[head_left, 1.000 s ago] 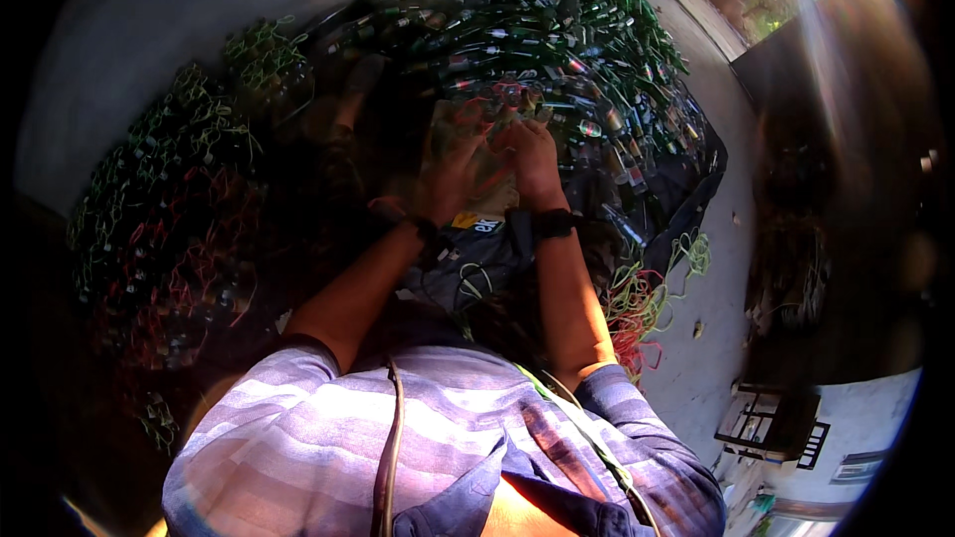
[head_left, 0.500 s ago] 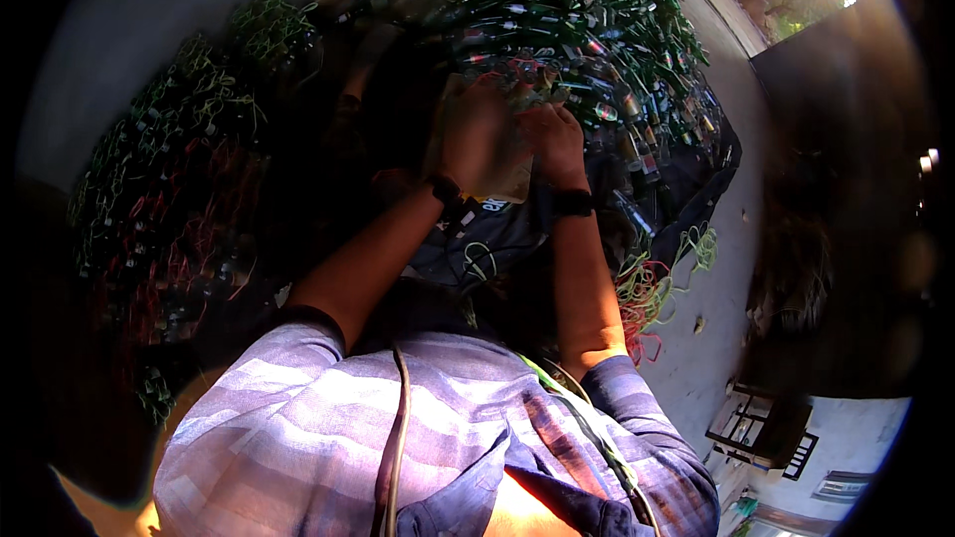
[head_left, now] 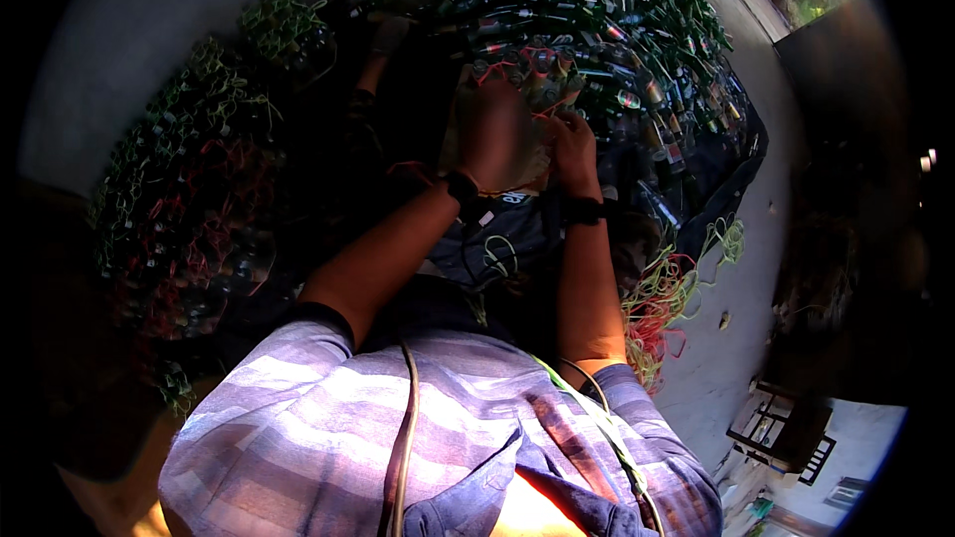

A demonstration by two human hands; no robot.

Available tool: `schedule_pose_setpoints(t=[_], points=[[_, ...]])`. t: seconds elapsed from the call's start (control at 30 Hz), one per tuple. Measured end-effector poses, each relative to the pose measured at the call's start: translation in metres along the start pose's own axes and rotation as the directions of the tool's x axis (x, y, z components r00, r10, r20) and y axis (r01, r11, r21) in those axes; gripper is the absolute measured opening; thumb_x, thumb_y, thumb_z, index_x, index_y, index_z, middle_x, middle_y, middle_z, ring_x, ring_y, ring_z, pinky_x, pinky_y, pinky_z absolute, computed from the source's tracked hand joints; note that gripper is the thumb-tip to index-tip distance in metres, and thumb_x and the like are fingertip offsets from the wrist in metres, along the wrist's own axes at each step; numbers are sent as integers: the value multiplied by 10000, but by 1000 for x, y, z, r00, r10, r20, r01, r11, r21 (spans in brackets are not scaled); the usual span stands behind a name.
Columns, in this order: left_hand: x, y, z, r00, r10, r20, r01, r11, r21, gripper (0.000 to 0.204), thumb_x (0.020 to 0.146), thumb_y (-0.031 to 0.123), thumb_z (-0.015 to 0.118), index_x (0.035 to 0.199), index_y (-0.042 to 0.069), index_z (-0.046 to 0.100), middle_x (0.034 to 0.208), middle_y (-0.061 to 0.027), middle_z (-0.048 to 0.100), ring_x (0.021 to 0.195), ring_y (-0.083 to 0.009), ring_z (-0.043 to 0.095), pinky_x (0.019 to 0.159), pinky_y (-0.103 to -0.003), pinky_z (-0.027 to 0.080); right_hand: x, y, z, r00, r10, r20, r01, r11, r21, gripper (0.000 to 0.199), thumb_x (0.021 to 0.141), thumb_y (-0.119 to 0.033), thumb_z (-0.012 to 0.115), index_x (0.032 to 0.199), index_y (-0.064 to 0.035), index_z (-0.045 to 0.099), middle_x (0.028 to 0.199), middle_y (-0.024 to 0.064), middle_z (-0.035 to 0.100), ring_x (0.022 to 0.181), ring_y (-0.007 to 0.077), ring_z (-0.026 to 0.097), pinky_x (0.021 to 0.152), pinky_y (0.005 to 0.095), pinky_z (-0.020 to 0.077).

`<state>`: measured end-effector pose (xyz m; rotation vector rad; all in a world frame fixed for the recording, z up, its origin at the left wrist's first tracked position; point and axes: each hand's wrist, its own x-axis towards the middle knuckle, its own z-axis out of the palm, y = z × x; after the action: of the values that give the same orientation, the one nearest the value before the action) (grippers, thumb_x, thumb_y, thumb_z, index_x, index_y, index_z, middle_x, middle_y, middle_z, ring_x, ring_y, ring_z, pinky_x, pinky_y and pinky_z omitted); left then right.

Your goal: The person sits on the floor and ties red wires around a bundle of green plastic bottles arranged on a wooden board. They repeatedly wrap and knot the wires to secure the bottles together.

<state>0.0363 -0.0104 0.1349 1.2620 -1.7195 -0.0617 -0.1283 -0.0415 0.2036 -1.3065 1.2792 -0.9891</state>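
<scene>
My left hand (head_left: 492,134) and my right hand (head_left: 572,151) are raised together in front of me, each with a dark band at the wrist. Both are on a small bundle of green glass bottles (head_left: 532,80) bound with red string (head_left: 497,70). The left hand is motion-blurred and wraps the bundle's near side. The fingers of the right hand pinch at the string on the bundle's right edge. The bundle lies against a large heap of loose green bottles (head_left: 607,20) that fills the space beyond my hands.
Tied bottle bundles in green and red string (head_left: 169,199) are stacked at my left. Loose green and red strings (head_left: 667,298) lie by my right knee on the concrete floor (head_left: 736,338). A dark sheet (head_left: 716,169) underlies the heap. A dark crate (head_left: 781,428) stands at lower right.
Both hands have moved up and away from my body toward the bottle heap, staying together on the bundle; the left hand is now blurred with motion.
</scene>
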Motion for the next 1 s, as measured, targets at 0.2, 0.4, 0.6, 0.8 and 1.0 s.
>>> schedule_pose_setpoints(t=[0.2,0.4,0.6,0.8,1.0], points=[[-6,-6,10,985,82,-153,-83,997,2,379,941,102,658,1296,27,549,1254,-147,577,1202,-303,566,1046,-398,446,5,-4,1,993,-85,87,91,994,-65,269,1002,-209,645,1151,0,724,844,31,681,746,100,626,609,281,474],[-2,-1,-7,999,31,-29,-31,999,12,382,960,136,632,1309,17,534,1263,-158,569,1222,-309,555,1066,-413,436,-4,-20,9,990,-123,64,132,979,-156,221,953,-175,670,1010,14,768,929,74,737,830,139,660,733,312,506],[31,70,-73,999,8,49,-19,975,222,433,874,337,731,1151,32,597,1127,-164,596,1068,-345,589,920,-424,468,1,-6,3,998,-56,42,58,997,-48,226,932,-158,678,1022,36,750,941,87,747,877,152,672,785,308,510],[35,79,-83,990,1,140,-28,982,189,604,824,462,773,1218,40,599,1191,-167,610,1135,-363,590,982,-461,458,16,16,12,994,-98,-38,90,980,-179,226,897,-177,698,1029,-2,748,931,128,753,854,228,712,766,360,533],[-15,-4,-18,991,131,27,-134,979,151,646,911,399,740,1401,38,523,1361,-143,569,1280,-304,545,1095,-426,425,18,27,33,977,-168,-131,134,962,-238,243,858,-202,697,1022,-30,745,977,172,759,941,347,728,833,414,546]])
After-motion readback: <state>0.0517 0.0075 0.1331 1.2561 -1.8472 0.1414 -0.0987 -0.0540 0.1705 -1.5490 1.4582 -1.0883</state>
